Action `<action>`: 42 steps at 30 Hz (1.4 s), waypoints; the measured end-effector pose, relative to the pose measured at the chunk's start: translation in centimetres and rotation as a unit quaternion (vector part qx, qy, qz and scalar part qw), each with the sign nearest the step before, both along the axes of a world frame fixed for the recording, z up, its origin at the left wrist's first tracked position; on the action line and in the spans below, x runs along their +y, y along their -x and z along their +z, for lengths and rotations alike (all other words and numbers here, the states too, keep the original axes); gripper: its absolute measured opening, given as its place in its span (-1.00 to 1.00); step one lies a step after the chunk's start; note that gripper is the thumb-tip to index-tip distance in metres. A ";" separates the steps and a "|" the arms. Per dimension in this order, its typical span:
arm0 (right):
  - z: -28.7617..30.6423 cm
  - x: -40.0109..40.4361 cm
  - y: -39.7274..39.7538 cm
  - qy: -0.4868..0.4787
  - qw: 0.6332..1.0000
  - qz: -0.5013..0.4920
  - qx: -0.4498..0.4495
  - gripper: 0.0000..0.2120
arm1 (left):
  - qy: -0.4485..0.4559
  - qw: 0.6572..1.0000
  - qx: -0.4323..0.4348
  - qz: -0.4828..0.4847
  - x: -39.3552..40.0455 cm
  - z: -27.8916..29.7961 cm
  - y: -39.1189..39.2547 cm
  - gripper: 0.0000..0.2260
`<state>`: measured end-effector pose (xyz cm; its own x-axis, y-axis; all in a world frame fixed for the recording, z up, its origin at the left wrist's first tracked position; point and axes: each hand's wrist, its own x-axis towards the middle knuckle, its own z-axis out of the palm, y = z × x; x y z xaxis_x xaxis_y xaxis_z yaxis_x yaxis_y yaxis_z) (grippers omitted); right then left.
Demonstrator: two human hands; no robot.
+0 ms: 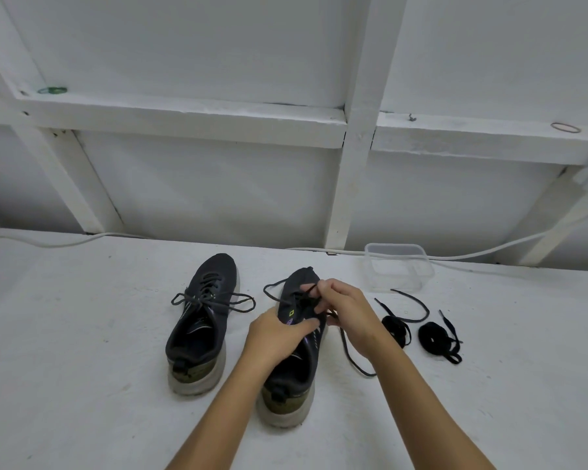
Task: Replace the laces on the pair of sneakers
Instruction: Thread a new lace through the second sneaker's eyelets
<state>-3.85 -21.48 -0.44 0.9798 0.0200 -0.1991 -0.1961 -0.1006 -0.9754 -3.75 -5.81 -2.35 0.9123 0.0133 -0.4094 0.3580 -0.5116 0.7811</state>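
Two dark sneakers stand heel-toward-me on the white surface. The left sneaker (201,320) is laced and tied in a bow. On the right sneaker (294,364) the dark lace (352,354) is loose, with one end trailing to the right and a loop lying to the left of the toe. My left hand (275,334) rests on that sneaker's tongue and holds it down. My right hand (345,308) pinches the lace over the eyelets. Two bundled black laces (396,329) (437,339) lie to the right.
A clear plastic container (396,266) stands behind the bundled laces near the wall. A white cable (82,242) runs along the back edge of the surface. Rubber bands lie on the white wall ledge (184,113).
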 end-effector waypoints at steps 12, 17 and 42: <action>2.9 -1.1 -1.1 -0.084 0.995 -0.046 -0.016 -0.80 | -0.033 0.997 -0.021 -0.071 0.3 -0.5 0.1 -0.65; 0.2 -0.9 -0.7 0.297 0.954 0.037 0.002 -0.82 | -0.082 0.991 -0.019 -0.100 0.0 -0.5 -0.2 -0.60; 2.3 0.6 -3.9 0.202 0.967 -0.046 -0.148 -0.81 | -0.094 0.991 -0.005 -0.091 -0.2 -1.3 -1.1 -0.54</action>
<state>0.03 -20.86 1.86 0.9890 -0.0913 0.1167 0.0589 -0.4810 -0.8747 -2.67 -6.01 -3.68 0.9108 -0.0763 -0.4057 0.2391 -0.7035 0.6693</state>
